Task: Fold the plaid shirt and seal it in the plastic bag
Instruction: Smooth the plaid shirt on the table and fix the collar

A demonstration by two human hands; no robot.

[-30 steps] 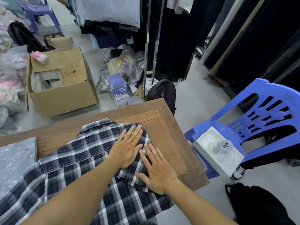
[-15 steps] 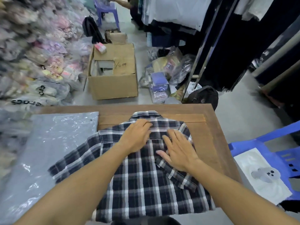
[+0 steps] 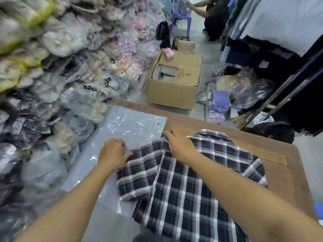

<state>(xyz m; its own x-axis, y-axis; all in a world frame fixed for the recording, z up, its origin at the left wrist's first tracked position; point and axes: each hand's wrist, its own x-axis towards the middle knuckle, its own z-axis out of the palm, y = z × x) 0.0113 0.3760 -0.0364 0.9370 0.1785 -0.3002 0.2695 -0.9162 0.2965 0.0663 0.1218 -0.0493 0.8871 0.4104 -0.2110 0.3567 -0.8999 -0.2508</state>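
Left hand (image 3: 112,151) gripping plaid shirt (image 3: 188,186) sleeve edge, right hand (image 3: 180,145) flat, fingers spread on its shoulder, plastic bag (image 3: 132,126) beneath left hand on desk (image 3: 286,172)

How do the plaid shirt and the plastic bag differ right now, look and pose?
The plaid shirt is opaque dark check with white lines; the plastic bag is glossy, see-through and grey. The shirt is rumpled and partly folded, the bag lies flat. The shirt's left sleeve overlaps the bag, not the reverse. Both rest on the wooden table.
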